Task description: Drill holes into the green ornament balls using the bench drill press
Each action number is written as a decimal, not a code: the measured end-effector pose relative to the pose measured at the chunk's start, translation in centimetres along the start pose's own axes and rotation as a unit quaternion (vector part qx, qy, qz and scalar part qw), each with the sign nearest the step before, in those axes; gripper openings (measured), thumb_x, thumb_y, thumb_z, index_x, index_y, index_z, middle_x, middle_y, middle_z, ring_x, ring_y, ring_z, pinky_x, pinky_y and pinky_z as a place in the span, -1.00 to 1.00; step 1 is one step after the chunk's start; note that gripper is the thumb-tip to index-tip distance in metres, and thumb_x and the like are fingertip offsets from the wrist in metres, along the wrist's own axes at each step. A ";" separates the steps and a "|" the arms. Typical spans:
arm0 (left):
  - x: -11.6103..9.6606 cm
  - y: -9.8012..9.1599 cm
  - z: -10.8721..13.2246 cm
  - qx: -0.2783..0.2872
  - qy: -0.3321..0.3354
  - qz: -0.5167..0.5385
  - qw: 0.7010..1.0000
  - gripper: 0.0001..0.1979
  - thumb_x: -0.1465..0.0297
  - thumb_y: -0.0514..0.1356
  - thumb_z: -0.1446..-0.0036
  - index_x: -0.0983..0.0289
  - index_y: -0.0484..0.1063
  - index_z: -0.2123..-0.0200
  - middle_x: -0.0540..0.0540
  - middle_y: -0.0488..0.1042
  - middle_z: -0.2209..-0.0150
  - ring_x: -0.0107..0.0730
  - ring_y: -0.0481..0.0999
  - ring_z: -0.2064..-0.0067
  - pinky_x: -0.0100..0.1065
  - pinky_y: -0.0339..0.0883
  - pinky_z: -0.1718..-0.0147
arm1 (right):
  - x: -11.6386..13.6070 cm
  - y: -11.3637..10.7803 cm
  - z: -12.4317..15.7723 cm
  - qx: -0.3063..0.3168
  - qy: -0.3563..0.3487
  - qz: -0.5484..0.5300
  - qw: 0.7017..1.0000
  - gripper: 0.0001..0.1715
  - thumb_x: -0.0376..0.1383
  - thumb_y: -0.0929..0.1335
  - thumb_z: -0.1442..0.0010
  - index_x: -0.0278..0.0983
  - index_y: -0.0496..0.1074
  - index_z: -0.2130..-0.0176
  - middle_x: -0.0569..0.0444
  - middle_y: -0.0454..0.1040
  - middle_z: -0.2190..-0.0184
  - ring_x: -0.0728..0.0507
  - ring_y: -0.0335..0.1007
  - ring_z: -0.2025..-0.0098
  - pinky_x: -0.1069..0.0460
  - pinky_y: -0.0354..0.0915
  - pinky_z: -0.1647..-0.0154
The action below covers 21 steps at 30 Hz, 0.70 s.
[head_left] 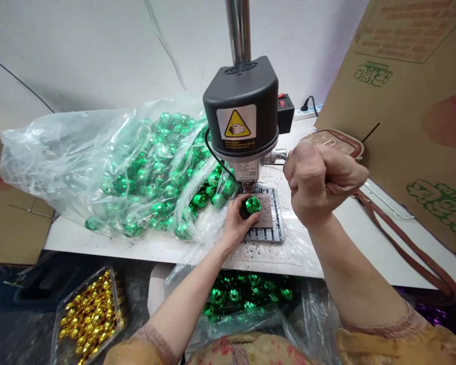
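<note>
Hardest part to make out is the gap under the drill: the tip is tiny and dark, so I can't tell whether it touches the ball. The right hand is clenched in a fist next to the short metal lever on the drill's side, but the knuckles hide whatever might be inside, so I can't say what it's gripping, if anything. The fist also covers part of a tan handbag. The big cardboard box runs out of view on the right, and some purple shiny stuff is half lost in the dark below the table's right end.

The green ball is shiny, with mirror-like facets. It sits on a flat brown pad on the drill's metal base, near the front edge of the white table, and the left hand grasps it between thumb and fingers.

Around that, a clear plastic bag full of similar green balls takes up the table's left side and crowds right up near the base. Dark crumbs litter the base. More green balls sit below the front edge, and a clear tub of gold balls is lower left.
</note>
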<state>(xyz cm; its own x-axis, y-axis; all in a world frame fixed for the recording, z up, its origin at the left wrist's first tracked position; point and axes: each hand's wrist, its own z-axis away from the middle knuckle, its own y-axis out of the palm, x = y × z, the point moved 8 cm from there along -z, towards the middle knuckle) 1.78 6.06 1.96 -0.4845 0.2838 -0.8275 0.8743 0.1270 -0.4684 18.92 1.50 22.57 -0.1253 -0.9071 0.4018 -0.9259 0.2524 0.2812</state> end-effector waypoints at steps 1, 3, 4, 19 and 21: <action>0.0 0.0 0.0 -0.001 -0.002 0.001 1.000 -0.49 0.34 0.43 -0.07 0.19 0.41 -0.09 0.15 0.52 -0.02 -0.10 0.50 -0.11 -0.06 0.39 -0.12 | 0.0 0.0 0.1 -0.001 -0.007 -0.006 1.000 -0.42 -0.33 0.32 -0.31 -0.28 0.06 0.66 0.24 -0.02 0.73 0.11 -0.05 0.67 0.01 -0.17 0.58; 0.0 0.0 0.1 -0.003 -0.007 0.010 1.000 -0.48 0.35 0.43 -0.07 0.18 0.39 -0.09 0.14 0.51 -0.02 -0.12 0.51 -0.09 -0.08 0.39 -0.11 | -0.1 0.0 0.3 0.000 -0.024 -0.023 0.999 -0.44 -0.35 0.31 -0.30 -0.27 0.03 0.65 0.25 -0.01 0.73 0.11 -0.06 0.68 0.02 -0.17 0.60; 0.0 0.0 0.2 -0.004 -0.009 0.019 1.000 -0.48 0.35 0.42 -0.07 0.19 0.37 -0.09 0.14 0.50 -0.02 -0.14 0.51 -0.08 -0.08 0.40 -0.10 | -0.1 0.0 0.3 0.002 -0.034 -0.030 0.999 -0.44 -0.36 0.31 -0.30 -0.27 0.01 0.64 0.25 -0.02 0.73 0.11 -0.06 0.69 0.02 -0.17 0.61; 0.0 0.1 0.1 0.000 -0.006 0.054 0.999 -0.52 0.35 0.43 -0.07 0.21 0.36 -0.03 0.12 0.50 0.01 -0.19 0.51 -0.04 -0.14 0.38 -0.08 | -0.7 -0.7 1.7 0.014 -0.096 -0.032 0.995 -0.46 -0.42 0.30 -0.25 -0.27 -0.08 0.61 0.25 -0.05 0.73 0.11 -0.08 0.71 0.05 -0.13 0.67; 0.0 0.1 0.1 -0.003 -0.005 0.054 0.999 -0.51 0.36 0.43 -0.06 0.21 0.36 -0.03 0.12 0.50 0.02 -0.19 0.51 -0.04 -0.15 0.39 -0.07 | -0.8 -0.7 1.9 0.021 -0.105 -0.041 0.993 -0.48 -0.46 0.30 -0.21 -0.27 -0.07 0.61 0.25 -0.03 0.72 0.11 -0.06 0.70 0.06 -0.11 0.67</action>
<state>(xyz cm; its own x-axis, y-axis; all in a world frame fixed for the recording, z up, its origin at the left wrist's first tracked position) 1.84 5.97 1.91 -0.3885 0.2859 -0.8760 0.9213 0.1029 -0.3750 18.99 1.44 20.34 -0.1165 -0.9754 0.1873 -0.9497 0.1646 0.2664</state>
